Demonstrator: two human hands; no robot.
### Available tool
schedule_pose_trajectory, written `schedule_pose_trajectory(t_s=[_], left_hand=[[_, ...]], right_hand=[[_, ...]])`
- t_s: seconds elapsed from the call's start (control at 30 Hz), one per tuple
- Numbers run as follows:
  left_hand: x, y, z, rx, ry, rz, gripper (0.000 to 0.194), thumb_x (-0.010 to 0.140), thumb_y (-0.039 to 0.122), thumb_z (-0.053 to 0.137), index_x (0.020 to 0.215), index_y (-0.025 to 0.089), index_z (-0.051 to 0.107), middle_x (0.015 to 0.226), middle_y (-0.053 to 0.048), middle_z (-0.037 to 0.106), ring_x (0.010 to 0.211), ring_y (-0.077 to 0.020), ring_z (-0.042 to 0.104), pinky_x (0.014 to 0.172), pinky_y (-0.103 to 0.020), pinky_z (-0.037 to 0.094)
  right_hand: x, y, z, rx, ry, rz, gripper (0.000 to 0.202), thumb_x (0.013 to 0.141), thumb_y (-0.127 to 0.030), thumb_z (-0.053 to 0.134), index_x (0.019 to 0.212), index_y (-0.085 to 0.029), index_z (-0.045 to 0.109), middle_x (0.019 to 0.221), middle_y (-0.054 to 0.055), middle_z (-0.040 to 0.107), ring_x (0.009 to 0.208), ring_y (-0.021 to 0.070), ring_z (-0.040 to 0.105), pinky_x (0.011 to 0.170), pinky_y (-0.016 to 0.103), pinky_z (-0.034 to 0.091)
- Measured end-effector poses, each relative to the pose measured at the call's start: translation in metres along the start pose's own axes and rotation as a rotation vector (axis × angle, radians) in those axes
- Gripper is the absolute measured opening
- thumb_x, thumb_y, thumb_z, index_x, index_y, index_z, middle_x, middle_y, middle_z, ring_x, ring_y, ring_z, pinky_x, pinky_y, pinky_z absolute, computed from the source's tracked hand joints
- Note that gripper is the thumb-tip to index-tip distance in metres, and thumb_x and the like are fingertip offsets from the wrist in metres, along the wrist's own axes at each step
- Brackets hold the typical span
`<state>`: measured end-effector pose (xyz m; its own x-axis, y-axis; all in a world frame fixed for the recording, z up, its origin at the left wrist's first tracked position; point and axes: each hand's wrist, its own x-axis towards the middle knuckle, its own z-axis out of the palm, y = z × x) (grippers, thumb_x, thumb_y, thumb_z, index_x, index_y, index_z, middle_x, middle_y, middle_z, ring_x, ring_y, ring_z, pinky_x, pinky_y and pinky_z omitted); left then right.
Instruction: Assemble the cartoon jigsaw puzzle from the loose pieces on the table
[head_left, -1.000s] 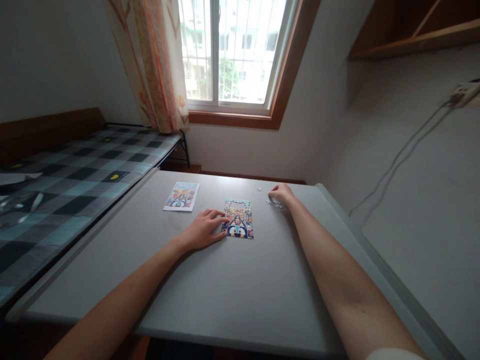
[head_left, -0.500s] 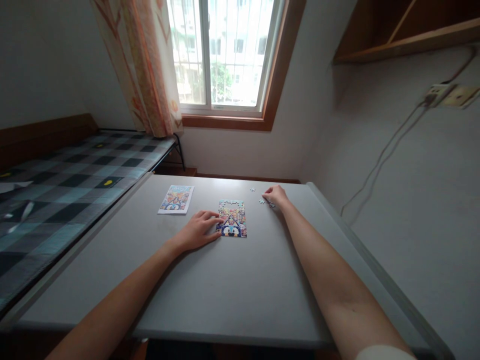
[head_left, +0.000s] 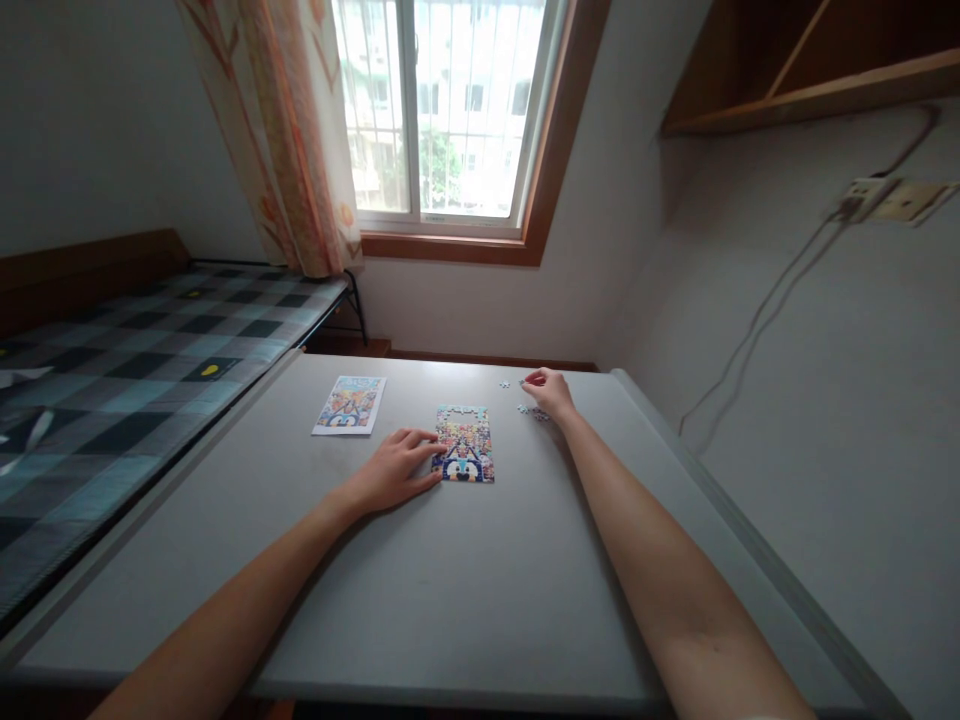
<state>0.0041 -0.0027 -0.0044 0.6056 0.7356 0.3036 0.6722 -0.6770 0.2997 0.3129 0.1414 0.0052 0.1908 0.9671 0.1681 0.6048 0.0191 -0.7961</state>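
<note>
A small jigsaw puzzle (head_left: 465, 450) with a colourful cartoon print lies on the table, its upper part showing a gap. My left hand (head_left: 397, 466) rests with fingers spread at the puzzle's left edge, the fingertips touching it. Farther back and to the right, my right hand (head_left: 551, 391) pinches a small puzzle piece (head_left: 522, 383) between thumb and finger. Some loose puzzle pieces (head_left: 523, 408) lie just below that hand, partly hidden by it. Another single piece (head_left: 505, 385) sits to its left.
A printed picture sheet (head_left: 349, 405) lies left of the puzzle on the grey table (head_left: 450, 580). Along the left side stands a bed (head_left: 165, 370) with a checked cover. A wall with a hanging cable (head_left: 742, 345) borders the right side, below a wooden shelf (head_left: 810, 95).
My right hand has shifted slightly, and a puzzle piece now shows at its fingertips. My left hand stays at the puzzle's edge. The whole view has moved a little.
</note>
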Motion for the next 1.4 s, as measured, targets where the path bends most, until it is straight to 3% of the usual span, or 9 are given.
schedule_pose_trajectory(t_s=[0.07, 0.17, 0.3, 0.4, 0.8, 0.97, 1.4], left_hand=[[0.0, 0.0, 0.0, 0.003, -0.002, 0.001, 0.037, 0.089, 0.039, 0.053, 0.126, 0.03, 0.055, 0.127, -0.004, 0.053, 0.116, -0.0239, 0.046, 0.103, -0.042, 0.038], [0.0, 0.0, 0.001, 0.001, 0.007, 0.001, 0.038, 0.089, 0.038, 0.054, 0.126, 0.031, 0.055, 0.127, -0.004, 0.054, 0.116, -0.0241, 0.046, 0.104, -0.042, 0.038], [0.0, 0.001, 0.002, -0.009, 0.021, -0.001, 0.037, 0.088, 0.037, 0.055, 0.125, 0.031, 0.056, 0.126, -0.004, 0.054, 0.116, -0.0238, 0.047, 0.103, -0.041, 0.038], [0.0, 0.001, 0.002, -0.017, 0.025, 0.002, 0.037, 0.088, 0.038, 0.056, 0.124, 0.031, 0.057, 0.125, -0.004, 0.054, 0.116, -0.0235, 0.047, 0.103, -0.04, 0.038], [0.001, -0.002, 0.003, -0.01, -0.019, -0.008, 0.038, 0.089, 0.04, 0.054, 0.126, 0.031, 0.055, 0.127, -0.004, 0.053, 0.116, -0.0235, 0.047, 0.103, -0.041, 0.037], [0.002, -0.002, 0.002, -0.015, -0.013, -0.001, 0.039, 0.088, 0.04, 0.055, 0.126, 0.032, 0.055, 0.127, -0.004, 0.054, 0.116, -0.0239, 0.048, 0.103, -0.041, 0.039], [0.001, -0.002, 0.002, -0.025, -0.001, 0.005, 0.039, 0.089, 0.039, 0.054, 0.127, 0.032, 0.055, 0.127, -0.004, 0.054, 0.117, -0.0239, 0.047, 0.103, -0.042, 0.038]], right_hand=[[-0.006, -0.006, 0.007, 0.321, -0.01, -0.057, 0.018, 0.064, -0.025, 0.071, 0.078, -0.016, 0.064, 0.079, 0.005, 0.068, 0.072, 0.015, 0.064, 0.067, 0.027, 0.05], [-0.023, -0.017, 0.023, 0.764, -0.104, -0.012, 0.031, 0.058, -0.034, 0.078, 0.081, -0.017, 0.064, 0.073, 0.002, 0.067, 0.063, 0.0134, 0.063, 0.063, 0.027, 0.052], [-0.05, -0.024, 0.045, 1.015, -0.219, 0.09, 0.036, 0.049, -0.033, 0.085, 0.077, -0.016, 0.068, 0.067, 0.002, 0.068, 0.062, 0.0118, 0.064, 0.065, 0.025, 0.055], [-0.063, -0.023, 0.051, 1.037, -0.276, 0.125, 0.037, 0.046, -0.032, 0.087, 0.075, -0.015, 0.07, 0.065, 0.003, 0.069, 0.061, 0.0131, 0.065, 0.063, 0.025, 0.057], [-0.073, -0.018, 0.056, 1.003, -0.227, 0.115, 0.04, 0.045, -0.033, 0.088, 0.074, -0.013, 0.069, 0.067, 0.006, 0.07, 0.062, 0.0175, 0.068, 0.066, 0.03, 0.06], [-0.073, -0.019, 0.056, 0.918, -0.239, 0.092, 0.037, 0.048, -0.033, 0.084, 0.075, -0.013, 0.068, 0.063, 0.004, 0.068, 0.057, 0.0145, 0.065, 0.06, 0.028, 0.058], [-0.074, -0.019, 0.057, 0.798, -0.195, 0.007, 0.027, 0.057, -0.032, 0.074, 0.077, -0.015, 0.068, 0.066, 0.002, 0.067, 0.062, 0.0141, 0.063, 0.065, 0.031, 0.055]])
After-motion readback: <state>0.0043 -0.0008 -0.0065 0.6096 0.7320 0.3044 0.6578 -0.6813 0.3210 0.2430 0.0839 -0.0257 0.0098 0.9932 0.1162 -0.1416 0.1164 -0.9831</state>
